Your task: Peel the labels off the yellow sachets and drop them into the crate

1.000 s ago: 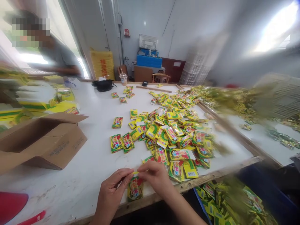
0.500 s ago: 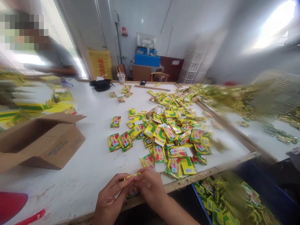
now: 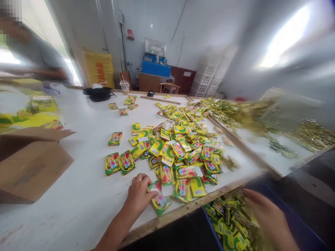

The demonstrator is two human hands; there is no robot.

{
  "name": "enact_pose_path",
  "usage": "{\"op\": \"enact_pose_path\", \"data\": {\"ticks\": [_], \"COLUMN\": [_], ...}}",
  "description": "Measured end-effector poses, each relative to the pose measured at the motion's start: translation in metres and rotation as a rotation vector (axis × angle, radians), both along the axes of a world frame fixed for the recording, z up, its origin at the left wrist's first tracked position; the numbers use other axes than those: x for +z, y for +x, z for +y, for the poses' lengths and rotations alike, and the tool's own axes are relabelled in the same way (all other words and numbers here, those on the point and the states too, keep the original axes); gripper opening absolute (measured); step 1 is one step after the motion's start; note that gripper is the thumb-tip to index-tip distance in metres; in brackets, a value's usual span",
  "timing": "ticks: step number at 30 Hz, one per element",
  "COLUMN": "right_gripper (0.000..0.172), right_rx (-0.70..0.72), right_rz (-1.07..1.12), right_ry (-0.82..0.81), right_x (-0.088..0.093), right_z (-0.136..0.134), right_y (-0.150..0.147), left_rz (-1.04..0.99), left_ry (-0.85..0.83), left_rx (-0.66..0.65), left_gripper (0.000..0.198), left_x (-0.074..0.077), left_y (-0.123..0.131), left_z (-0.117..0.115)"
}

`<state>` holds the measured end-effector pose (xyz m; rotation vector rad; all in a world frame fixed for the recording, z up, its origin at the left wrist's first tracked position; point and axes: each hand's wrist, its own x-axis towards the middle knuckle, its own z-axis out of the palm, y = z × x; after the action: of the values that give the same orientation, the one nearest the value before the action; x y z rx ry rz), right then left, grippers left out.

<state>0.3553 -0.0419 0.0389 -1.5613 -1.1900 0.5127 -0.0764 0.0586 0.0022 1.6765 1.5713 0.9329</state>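
My left hand [image 3: 141, 191] rests at the near edge of the white table. Its thumb lies over one side of a small yellow-green candy box [image 3: 162, 206], with the fingers curled at the far end. Over at the right, my right hand [image 3: 268, 214] is low above a blue bin [image 3: 216, 228] full of similar boxes. Motion smears its fingertips, so any hold there is unclear. Just beyond my left hand spreads a loose pile of candy boxes [image 3: 180, 148], some with open white flaps. Two more boxes [image 3: 112, 164] lie side by side to its left.
An open cardboard carton [image 3: 49, 167] stands at the left. A wooden strip [image 3: 235, 143] divides the table from a section holding shiny gold-green packets [image 3: 222, 108]. At the back are a drink cup [image 3: 125, 88] and a black bag [image 3: 98, 93]. Another person [image 3: 39, 52] is at the far left.
My hands were together over a small box at the table edge. They have parted: the left stays by a box on the table, the right has swung over the bin. The view has turned right.
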Motion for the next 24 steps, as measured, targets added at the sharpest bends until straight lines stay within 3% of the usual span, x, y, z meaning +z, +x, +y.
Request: {"op": "enact_pose_path", "data": {"ticks": [2, 4, 7, 10, 14, 18, 21, 24], "right_gripper": [0.018, 0.010, 0.015, 0.019, 0.017, 0.011, 0.016, 0.010], "right_rx": [0.023, 0.183, 0.496, 0.590, 0.534, 0.601, 0.659, 0.731], "right_rz": [-0.056, -0.050, 0.045, 0.134, 0.205, 0.483, 0.721, 0.628], "right_ry": [-0.067, -0.116, -0.075, 0.000, 0.076, -0.101, -0.271, -0.352], "right_x": [-0.006, -0.007, -0.005, -0.012, -0.022, -0.015, -0.007, -0.002], "right_z": [0.004, 0.018, 0.039, 0.047, 0.046, 0.048, 0.053, 0.057], "right_y": [-0.040, -0.102, -0.193, -0.247, -0.258, -0.252, -0.255, -0.258], "left_rz": [-0.047, -0.084, -0.118, -0.140, -0.189, -0.310, -0.551, -0.892], "left_ry": [-0.002, 0.011, 0.067, 0.125, 0.133, 0.089, -0.020, -0.263], "left_rx": [-0.018, -0.012, -0.037, -0.138, -0.130, -0.084, 0.022, 0.002], "left_gripper": [0.015, 0.016, 0.012, 0.009, 0.016, 0.024, 0.055, 0.059], "left_x": [0.004, 0.013, 0.025, 0.027, 0.021, 0.016, 0.020, 0.026], "left_y": [-0.011, -0.025, -0.034, -0.021, 0.002, 0.008, 0.009, 0.009], "left_z": [-0.007, -0.020, -0.044, -0.065, -0.077, -0.079, -0.081, -0.084]}}
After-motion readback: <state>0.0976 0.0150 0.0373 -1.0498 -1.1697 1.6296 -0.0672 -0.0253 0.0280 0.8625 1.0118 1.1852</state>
